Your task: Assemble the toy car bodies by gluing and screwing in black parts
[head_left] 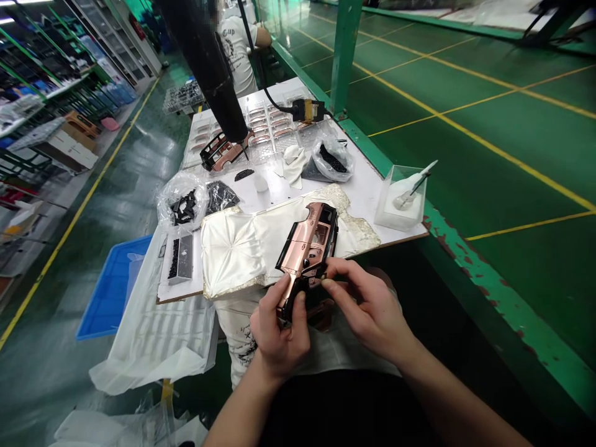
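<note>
A copper-coloured model car body (304,245) with black trim lies tilted over the near edge of the padded white cloth (261,239). My left hand (282,326) grips its near end between thumb and fingers. At the body's right side, my right hand (365,304) has thumb and index finger pinched close to the window edge. Whatever sits between those fingertips is too small to make out. Farther back, a second copper model car body (226,151) rests beneath a black hanging tool (214,81).
Bags of black parts (333,158) (184,205) lie on the white table. A small tray of black pieces (180,257) stands left, a clear box with a white bottle (401,197) right. Behind are blister trays (267,124), a green post (345,59) and a seated person (237,53).
</note>
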